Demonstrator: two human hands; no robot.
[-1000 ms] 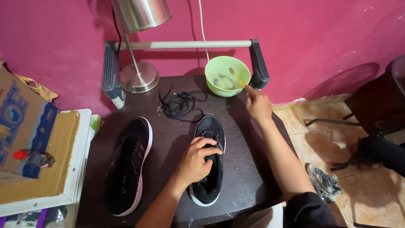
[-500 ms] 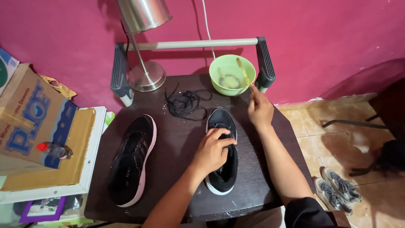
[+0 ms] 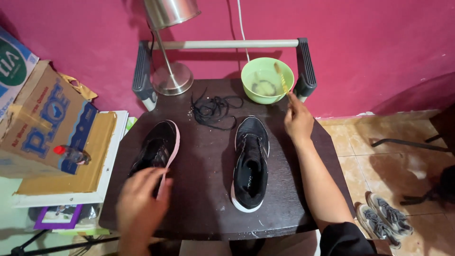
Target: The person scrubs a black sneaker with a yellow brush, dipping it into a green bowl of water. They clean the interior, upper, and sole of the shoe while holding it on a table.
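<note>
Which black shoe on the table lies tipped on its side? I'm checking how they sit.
The left shoe, by the left hand, lies tilted, showing its pinkish sole edge. The right shoe sits upright.

- The wall (image 3: 379,42) behind is painted deep pink, with a thin white cord (image 3: 241,23) hanging down it.
- The floor (image 3: 379,142) on the right is laid with mottled tan tiles.
- A dark wooden desk (image 3: 208,199) stands against the wall, with a pale rail (image 3: 222,44) between two black grips along its far edge.
- A steel lamp (image 3: 170,14) rises from a round base (image 3: 171,78) at the desk's back left corner.
- To the left, a cardboard box (image 3: 47,118) leans on a white shelf (image 3: 109,156).
- A grey pair of sneakers (image 3: 384,220) lies on the tiles at lower right, near dark chair legs (image 3: 407,144).
- Light is even and soft.
</note>
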